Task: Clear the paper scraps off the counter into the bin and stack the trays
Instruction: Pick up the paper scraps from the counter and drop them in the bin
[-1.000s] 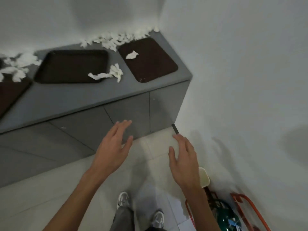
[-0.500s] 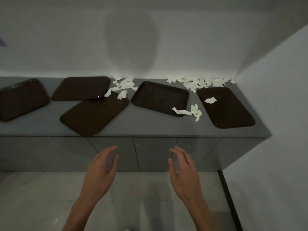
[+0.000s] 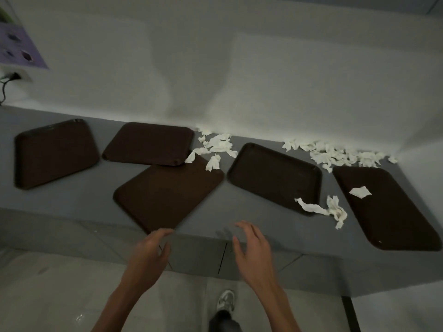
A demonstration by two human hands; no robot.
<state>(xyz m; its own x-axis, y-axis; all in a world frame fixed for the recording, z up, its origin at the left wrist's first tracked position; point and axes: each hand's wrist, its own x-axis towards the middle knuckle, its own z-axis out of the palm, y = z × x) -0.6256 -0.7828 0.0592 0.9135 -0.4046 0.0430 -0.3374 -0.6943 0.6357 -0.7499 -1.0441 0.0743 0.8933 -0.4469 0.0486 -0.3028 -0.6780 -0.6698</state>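
Observation:
Several dark brown trays lie on the grey counter [image 3: 239, 224]. One tray [image 3: 54, 153] is at the far left, one [image 3: 148, 143] behind a tilted front tray [image 3: 167, 195], one [image 3: 275, 178] right of centre, and one [image 3: 383, 207] at the far right with a scrap [image 3: 360, 192] on it. White paper scraps lie in a pile [image 3: 215, 147] at the middle back, a pile [image 3: 335, 154] at the right back, and a strip [image 3: 323, 208] between the right trays. My left hand [image 3: 149, 255] and right hand [image 3: 253, 250] hover empty at the counter's front edge, fingers loosely curved.
Grey cabinet doors [image 3: 196, 257] sit below the counter above a pale tiled floor [image 3: 48, 295]. A white wall [image 3: 215, 80] backs the counter and a side wall closes its right end. A purple poster [image 3: 16, 46] and a wall socket with cable [image 3: 12, 76] are upper left. No bin is in view.
The view swung from the counter's right end to face it and came closer. Both hands rose from floor level to the counter's front edge, still empty.

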